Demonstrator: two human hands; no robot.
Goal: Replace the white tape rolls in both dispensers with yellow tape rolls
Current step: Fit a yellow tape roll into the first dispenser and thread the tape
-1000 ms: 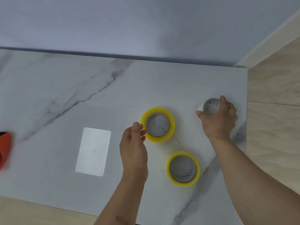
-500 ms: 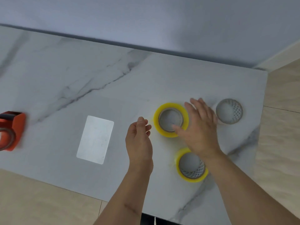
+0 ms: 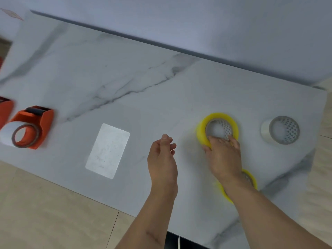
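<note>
Marble-patterned surface [image 3: 179,90], grey veins, set against a pale wall. Beige tiled floor [image 3: 45,212] below its near edge.

Far left: orange dispenser [image 3: 36,121] lying on the surface, white roll [image 3: 17,133] in it. A second orange dispenser [image 3: 5,110] is cut off by the left border; cannot tell what it holds. White card [image 3: 107,150] lies flat between dispenser and hands.

Right side: yellow roll [image 3: 218,124] flat on the surface, hollow core up. Right hand [image 3: 223,157] reaches over its near edge, fingertips [image 3: 215,140] curled onto the rim and into the core; grip closed on the near rim. Second yellow roll [image 3: 249,178] sits nearer, mostly hidden under the right wrist and forearm; only parts of its rim show. Loose white roll [image 3: 281,130] stands well to the right, near the surface's corner, apart from both hands.

Left hand [image 3: 162,159] hovers just left of the yellow roll, fingers loosely curled, holding nothing, touching nothing.

Against half a second ago: right hand lay spread beside and over the yellow roll, now its fingers have hooked the rim. Left hand sits in much the same pose. View has swung left: the dispenser with the white roll now shows whole, and the second one enters at the border.
</note>
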